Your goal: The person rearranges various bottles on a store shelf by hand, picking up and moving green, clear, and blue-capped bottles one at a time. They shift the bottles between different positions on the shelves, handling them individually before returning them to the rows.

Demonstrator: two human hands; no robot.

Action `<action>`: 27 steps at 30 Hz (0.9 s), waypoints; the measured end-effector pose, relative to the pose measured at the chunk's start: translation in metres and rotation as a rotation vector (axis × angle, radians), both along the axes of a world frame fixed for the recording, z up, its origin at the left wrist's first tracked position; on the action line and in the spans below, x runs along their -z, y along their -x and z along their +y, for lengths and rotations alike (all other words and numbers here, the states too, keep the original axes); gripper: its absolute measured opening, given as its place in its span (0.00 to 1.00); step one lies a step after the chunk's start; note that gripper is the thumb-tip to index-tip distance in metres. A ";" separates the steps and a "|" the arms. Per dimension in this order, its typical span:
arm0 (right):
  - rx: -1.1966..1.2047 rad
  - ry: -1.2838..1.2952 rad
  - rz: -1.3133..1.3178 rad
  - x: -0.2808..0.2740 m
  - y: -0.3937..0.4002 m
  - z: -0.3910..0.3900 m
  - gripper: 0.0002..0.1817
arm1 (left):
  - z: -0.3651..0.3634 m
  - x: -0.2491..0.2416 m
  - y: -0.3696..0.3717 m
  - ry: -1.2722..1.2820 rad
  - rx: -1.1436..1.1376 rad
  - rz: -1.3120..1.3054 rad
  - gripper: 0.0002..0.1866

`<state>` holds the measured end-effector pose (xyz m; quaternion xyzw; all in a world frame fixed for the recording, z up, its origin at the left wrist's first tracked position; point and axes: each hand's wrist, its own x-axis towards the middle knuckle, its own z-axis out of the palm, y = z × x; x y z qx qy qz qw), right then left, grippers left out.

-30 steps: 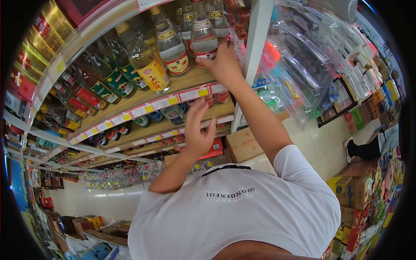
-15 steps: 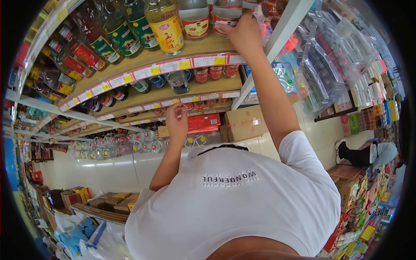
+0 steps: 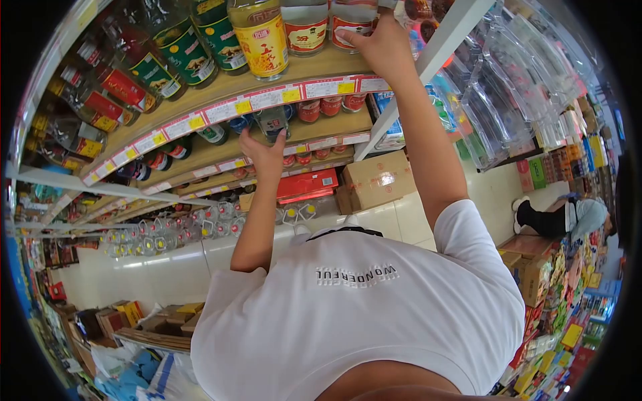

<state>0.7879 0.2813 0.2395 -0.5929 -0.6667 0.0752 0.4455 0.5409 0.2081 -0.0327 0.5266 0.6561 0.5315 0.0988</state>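
Note:
My right hand (image 3: 388,50) is wrapped round a clear bottle (image 3: 354,12) with a red and white label on the upper shelf (image 3: 321,65), its thumb across the label. Beside that bottle stand another clear bottle (image 3: 306,33) and a yellow-labelled one (image 3: 261,43). Lower down, my left hand (image 3: 265,150) is at a small clear bottle (image 3: 272,122) near the front of the shelf below. Its thumb and fingers are spread at the bottle's base; whether they touch the glass is unclear.
Green-labelled bottles (image 3: 217,37) line the upper shelf's left. A white post (image 3: 435,50) stands beside my right forearm, with clear plastic packaging (image 3: 501,87) beyond. Below are a cardboard box (image 3: 379,179), a red box (image 3: 307,186) and jugs (image 3: 160,234). Another person (image 3: 542,217) is at the right.
My left hand has moved up from below the lower shelf to the small clear bottle. My right hand stays at the upper clear bottle. The view has shifted slightly.

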 end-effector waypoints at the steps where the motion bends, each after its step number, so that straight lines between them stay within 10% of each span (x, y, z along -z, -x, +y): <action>1: 0.017 -0.011 -0.021 0.000 0.002 0.001 0.34 | 0.006 0.001 -0.003 -0.012 -0.006 -0.008 0.53; 16: 0.086 -0.131 -0.134 0.026 0.011 0.010 0.46 | 0.041 -0.002 -0.014 -0.082 0.053 -0.034 0.49; 27: -0.024 -0.617 -0.034 0.096 0.004 -0.111 0.17 | 0.016 0.003 -0.010 -0.031 0.199 -0.230 0.44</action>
